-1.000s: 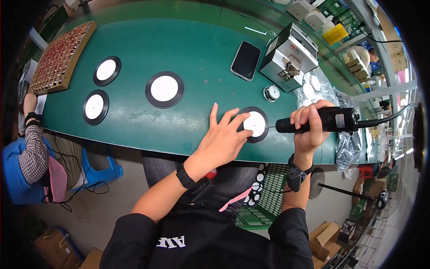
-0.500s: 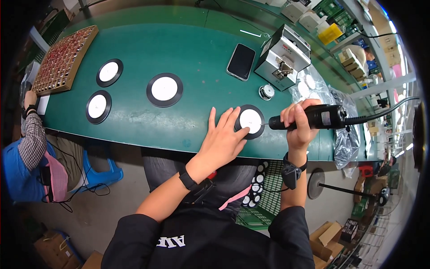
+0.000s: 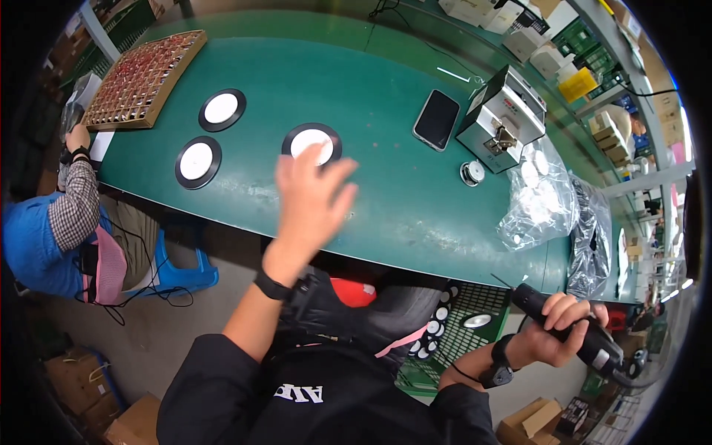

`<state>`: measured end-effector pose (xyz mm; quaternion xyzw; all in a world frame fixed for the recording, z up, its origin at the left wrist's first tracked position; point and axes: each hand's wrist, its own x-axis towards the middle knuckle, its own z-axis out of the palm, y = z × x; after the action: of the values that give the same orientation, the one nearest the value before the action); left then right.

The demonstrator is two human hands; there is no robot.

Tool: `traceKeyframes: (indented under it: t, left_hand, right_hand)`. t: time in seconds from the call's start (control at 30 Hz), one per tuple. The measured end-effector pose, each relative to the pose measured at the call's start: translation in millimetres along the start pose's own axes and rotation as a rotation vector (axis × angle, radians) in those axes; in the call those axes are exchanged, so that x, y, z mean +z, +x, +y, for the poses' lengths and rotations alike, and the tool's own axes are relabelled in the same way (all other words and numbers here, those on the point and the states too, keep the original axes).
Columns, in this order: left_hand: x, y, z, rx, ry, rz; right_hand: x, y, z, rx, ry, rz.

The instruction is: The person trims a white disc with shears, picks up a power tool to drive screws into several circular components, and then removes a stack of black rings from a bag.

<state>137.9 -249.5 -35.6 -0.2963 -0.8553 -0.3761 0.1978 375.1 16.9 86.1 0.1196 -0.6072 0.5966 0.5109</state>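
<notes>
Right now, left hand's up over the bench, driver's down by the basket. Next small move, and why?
Probably lower the left hand onto the nearest round disc and grip its rim. The hand is open, blurred and holding nothing, with its fingertips at that disc. The right hand holds the black power screwdriver off the table's edge, above the green basket.

Setting, as I log it: an assembly workshop or small factory line. Long green bench (image 3: 386,96) carrying round black-rimmed discs with white centres (image 3: 221,110), a gridded tray of small parts (image 3: 144,78), a grey metal bench machine (image 3: 498,119) and clear bags of components (image 3: 538,196). Green crates (image 3: 467,334) sit below; stocked shelving (image 3: 586,52), blurred at the rim, seems to line the far side. A co-worker (image 3: 52,230) sits alongside.
</notes>
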Motion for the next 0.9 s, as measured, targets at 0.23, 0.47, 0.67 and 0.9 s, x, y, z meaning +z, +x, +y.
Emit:
traceKeyframes:
  t: [0.23,0.47,0.67,0.9]
  left_hand:
    - [1,-15,4,-0.001,0.109,-0.181]
    - [35,-28,53,0.121,-0.102,-0.36]
    - [41,-27,63,0.152,-0.159,-0.353]
    - [43,-21,65,0.15,-0.195,-0.422]
  right_hand:
    - [20,34,49,0.123,0.128,-0.029]
    - [66,179,156,0.121,-0.179,-0.042]
    - [45,198,202,0.331,-0.169,-0.076]
    - [59,102,121,0.366,0.166,-0.141]
